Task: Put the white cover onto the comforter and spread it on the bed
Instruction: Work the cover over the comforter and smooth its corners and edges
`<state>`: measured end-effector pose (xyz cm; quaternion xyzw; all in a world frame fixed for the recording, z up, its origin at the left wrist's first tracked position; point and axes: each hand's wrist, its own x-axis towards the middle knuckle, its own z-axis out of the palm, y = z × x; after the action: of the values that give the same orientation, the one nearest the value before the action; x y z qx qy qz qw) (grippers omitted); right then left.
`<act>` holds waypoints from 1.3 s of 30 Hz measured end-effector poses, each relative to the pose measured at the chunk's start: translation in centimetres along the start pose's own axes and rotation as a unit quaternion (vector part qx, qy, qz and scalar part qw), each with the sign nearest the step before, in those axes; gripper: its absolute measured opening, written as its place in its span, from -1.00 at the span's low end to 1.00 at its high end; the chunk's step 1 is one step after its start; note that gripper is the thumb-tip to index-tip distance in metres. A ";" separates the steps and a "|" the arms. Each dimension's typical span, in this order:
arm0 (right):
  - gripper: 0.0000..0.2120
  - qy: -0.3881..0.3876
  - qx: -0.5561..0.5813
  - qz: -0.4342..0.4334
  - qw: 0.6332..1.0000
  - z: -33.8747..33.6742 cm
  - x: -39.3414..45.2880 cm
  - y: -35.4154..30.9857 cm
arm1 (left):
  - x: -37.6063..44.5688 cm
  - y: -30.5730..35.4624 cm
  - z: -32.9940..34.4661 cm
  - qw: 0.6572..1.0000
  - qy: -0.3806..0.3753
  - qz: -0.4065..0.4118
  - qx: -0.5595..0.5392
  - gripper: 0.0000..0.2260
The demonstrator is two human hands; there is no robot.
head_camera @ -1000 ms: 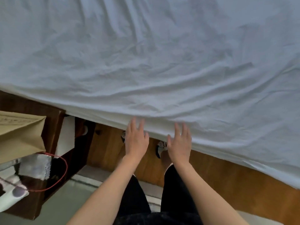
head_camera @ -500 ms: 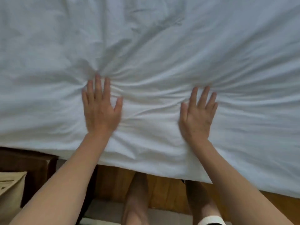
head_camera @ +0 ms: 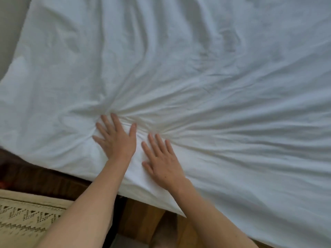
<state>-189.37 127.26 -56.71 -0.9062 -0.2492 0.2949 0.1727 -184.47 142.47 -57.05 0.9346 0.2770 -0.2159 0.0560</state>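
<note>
Near the bed's edge, left hand (head_camera: 116, 138) and right hand (head_camera: 161, 158) press flat, fingers straight, gripping nothing, smoothing the cover (head_camera: 197, 68); next, I'd say, sweep creases outward.

Soft, dim, bluish daylight falls evenly on the wrinkled white cotton cover (head_camera: 197, 77), its folds casting gentle grey shadows without glare, while the wide-angle view bends the edges and the bare forearms near the bottom look slightly blurred.
</note>
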 end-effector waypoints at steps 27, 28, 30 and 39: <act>-0.20 0.226 -0.029 0.267 0.936 -20.9 27.9 15.7 | 34.3 6.7 -12.8 0.955 0.171 0.237 0.050 -0.33; -0.20 0.226 -0.029 0.235 0.945 -20.9 31.1 13.1 | 35.8 4.3 -13.5 0.963 0.176 0.202 0.041 -0.31; -0.21 0.217 -0.032 0.171 0.961 -20.7 37.1 8.0 | 38.1 0.6 -14.5 0.974 0.182 0.133 0.020 -0.32; -0.29 0.175 -0.081 0.047 0.980 -20.8 46.3 -1.3 | 40.0 -2.5 -15.3 0.963 0.255 -0.023 -0.087 -0.40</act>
<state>-144.37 150.48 -60.96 -0.9656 -0.1949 0.1179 0.1254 -149.97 167.70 -60.57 0.9436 0.3212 0.0531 0.0595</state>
